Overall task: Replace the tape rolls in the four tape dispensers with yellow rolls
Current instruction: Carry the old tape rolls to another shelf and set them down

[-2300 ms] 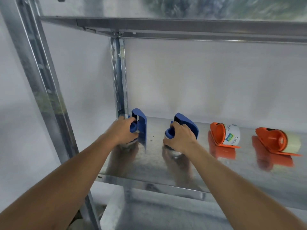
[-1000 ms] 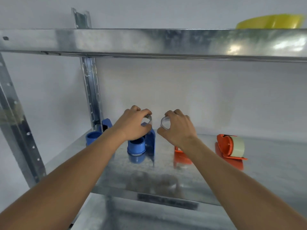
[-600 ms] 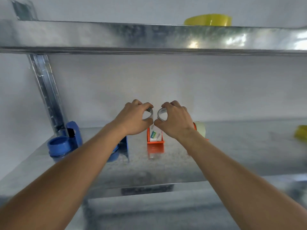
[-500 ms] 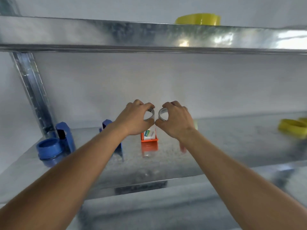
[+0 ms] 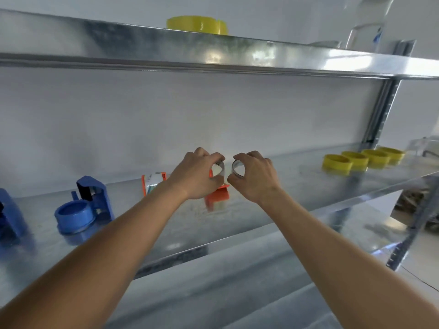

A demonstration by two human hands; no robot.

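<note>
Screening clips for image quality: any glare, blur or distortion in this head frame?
Head view: bright glare patches on the upper shelf edge; the wide lens bows and tilts the shelves; soft blur throughout, so the label on the orange dispenser is unreadable; the lower shelf mirrors things standing on it; both hands and the yellow rolls remain recognisable.

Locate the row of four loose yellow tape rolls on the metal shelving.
In the head view, the four yellow tape rolls lie side by side at the right end of the middle metal shelf, right of both hands.
</note>
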